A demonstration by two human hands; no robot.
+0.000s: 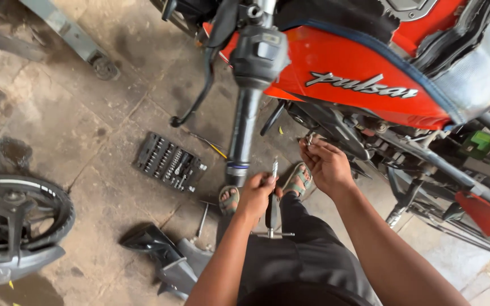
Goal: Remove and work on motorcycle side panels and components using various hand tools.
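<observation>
Standing beside the red motorcycle point(370, 68), the person is gripping a T-handle driver point(273, 192) in the left hand point(256, 192), fingers wrapped shut around its shaft, while the right hand point(327, 164) is pinching a small metal part point(310, 137) between closed fingertips just under the motorcycle's tank. Below the motorcycle's handlebar grip point(245, 119), an open socket set point(168, 161) is lying on the stained concrete floor point(86, 130), with a detached wheel point(12, 226) well apart from the motorcycle. Judging from this loose pinch, the small part is likely to slip and roll away under the motorcycle, and the driver's tip could scrape the paintwork.
</observation>
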